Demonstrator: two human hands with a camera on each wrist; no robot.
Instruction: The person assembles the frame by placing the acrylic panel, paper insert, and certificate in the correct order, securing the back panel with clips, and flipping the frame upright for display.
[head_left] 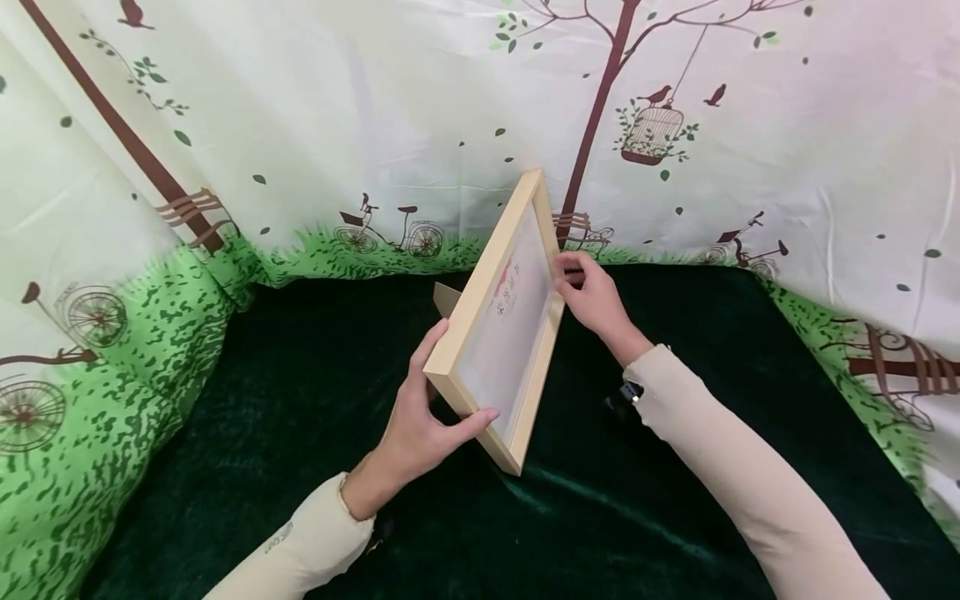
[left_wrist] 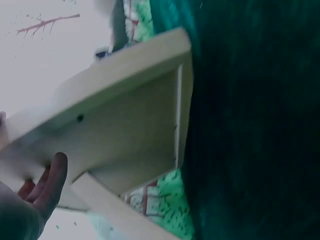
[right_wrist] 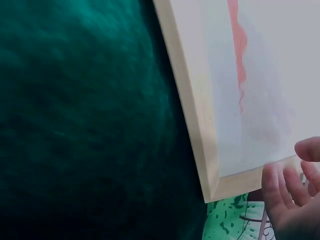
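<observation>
A light wooden picture frame (head_left: pixel 487 268) stands tilted on the dark green cloth, turned partly sideways. Behind its front pane lies a white sheet (head_left: pixel 517 333) with a red mark and printed characters. My left hand (head_left: pixel 416 433) grips the near side of the frame, thumb across the front border and fingers behind. In the left wrist view, the fingers (left_wrist: pixel 52 187) reach over the back panel (left_wrist: pixel 135 125), where a support leg (left_wrist: pixel 117 207) sticks out. At the far side, my right hand (head_left: pixel 592 300) has loosely bent fingers, fingertips (right_wrist: pixel 270 175) right at the border, thumb apart.
Dark green velvety cloth (head_left: pixel 300 433) covers the table. Behind it and at both sides hangs a pale curtain (head_left: pixel 420 100) printed with trees, bicycles and grass. Both forearms wear cream sleeves (head_left: pixel 720 442), with a small dark device (head_left: pixel 632 392) at the right wrist.
</observation>
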